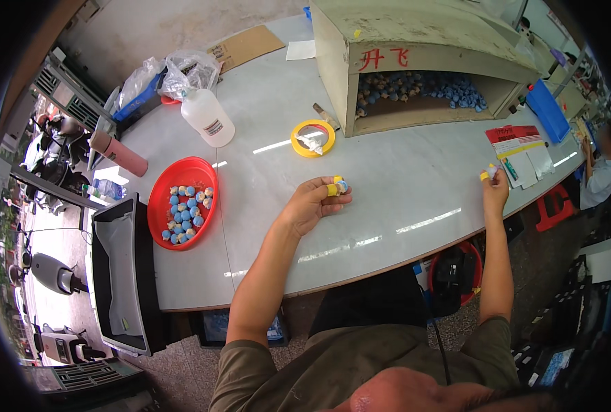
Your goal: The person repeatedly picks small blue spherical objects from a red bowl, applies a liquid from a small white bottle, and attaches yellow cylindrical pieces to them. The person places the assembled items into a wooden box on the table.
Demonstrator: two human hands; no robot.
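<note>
We see a small ball (pixel 342 186) at the fingertips of the left hand (pixel 319 199), just above the counter (pixel 395 178). What shows of it is pale blue with a whitish part; the fingers cover the rest, so we cannot tell its full shape. The left thumb and fingers pinch it, and yellow wraps circle some of the fingertips.

The right hand (pixel 496 189) is well apart, near the counter's right edge, its fingertips brought together around a small whitish scrap (pixel 492 169). We cannot make out what the scrap is; yellow wraps show on this hand too.

To the left, we find a red bowl (pixel 194 172) with a cluster of similar balls (pixel 185 213), rounded and dull blue, many with a cream-coloured patch on one side. Beyond the left hand lies a yellow ring (pixel 296 145) with crumpled white scraps (pixel 310 143) inside it. Behind that, we see an open-fronted box (pixel 422 58) holding many more blue and cream pieces (pixel 415 89), heaped together.
</note>
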